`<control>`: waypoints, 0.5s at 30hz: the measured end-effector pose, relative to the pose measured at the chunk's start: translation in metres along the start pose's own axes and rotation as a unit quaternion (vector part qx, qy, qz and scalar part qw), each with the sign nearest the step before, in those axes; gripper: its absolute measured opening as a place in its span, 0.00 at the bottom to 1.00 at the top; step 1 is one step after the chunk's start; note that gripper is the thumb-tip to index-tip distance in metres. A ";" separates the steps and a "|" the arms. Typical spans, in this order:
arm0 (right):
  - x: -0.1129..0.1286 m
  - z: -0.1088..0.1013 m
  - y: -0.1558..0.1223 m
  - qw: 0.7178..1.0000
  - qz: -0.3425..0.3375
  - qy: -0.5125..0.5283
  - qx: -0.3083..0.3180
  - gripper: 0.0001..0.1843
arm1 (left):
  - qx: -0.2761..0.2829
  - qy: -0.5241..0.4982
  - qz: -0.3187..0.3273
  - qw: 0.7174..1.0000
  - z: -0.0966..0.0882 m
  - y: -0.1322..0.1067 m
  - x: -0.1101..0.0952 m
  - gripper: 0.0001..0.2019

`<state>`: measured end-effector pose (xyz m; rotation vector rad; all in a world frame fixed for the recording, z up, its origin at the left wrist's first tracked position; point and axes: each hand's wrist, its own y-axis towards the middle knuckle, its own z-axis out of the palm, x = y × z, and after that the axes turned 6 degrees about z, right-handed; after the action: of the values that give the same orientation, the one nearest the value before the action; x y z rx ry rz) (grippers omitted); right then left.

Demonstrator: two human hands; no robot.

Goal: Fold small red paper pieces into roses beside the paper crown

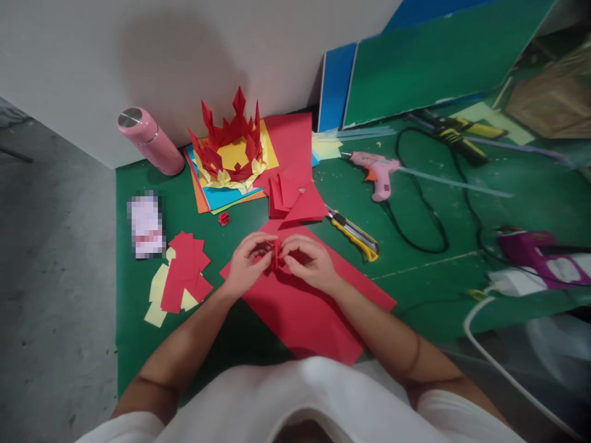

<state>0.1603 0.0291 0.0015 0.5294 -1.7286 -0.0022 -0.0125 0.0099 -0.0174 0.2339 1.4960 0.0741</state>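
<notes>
Between my two hands is a small folded red paper piece (277, 253), held above a large red paper sheet (318, 307). My left hand (249, 261) pinches its left side, and my right hand (308, 261) pinches the right side. Folded red papers (295, 200) lie just beyond my fingers. A small red paper rosette (224, 219) rests up and left of my left hand. Farther back, a red and yellow folded-paper crown (231, 151) stands on a stack of coloured sheets (212, 200).
On the green table (415, 215) are a yellow utility knife (355, 237), a pink glue gun (376, 172) with a black cord, and a purple box (535, 255). Leftward are paper strips (180, 274), a blurred phone-like object (146, 224) and a pink bottle (154, 144).
</notes>
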 end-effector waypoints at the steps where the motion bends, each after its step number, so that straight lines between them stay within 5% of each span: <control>1: -0.001 0.000 0.000 1.000 -0.001 -0.005 -0.006 0.04 | -0.005 0.000 0.000 1.000 0.000 0.000 0.000 0.10; 15: -0.004 0.002 -0.002 0.990 -0.084 -0.109 -0.029 0.11 | -0.032 -0.029 0.006 0.999 0.001 -0.002 0.002 0.12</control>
<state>0.1600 0.0278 -0.0037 0.6485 -1.8850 -0.2379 -0.0114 0.0088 -0.0200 0.1926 1.4327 0.1241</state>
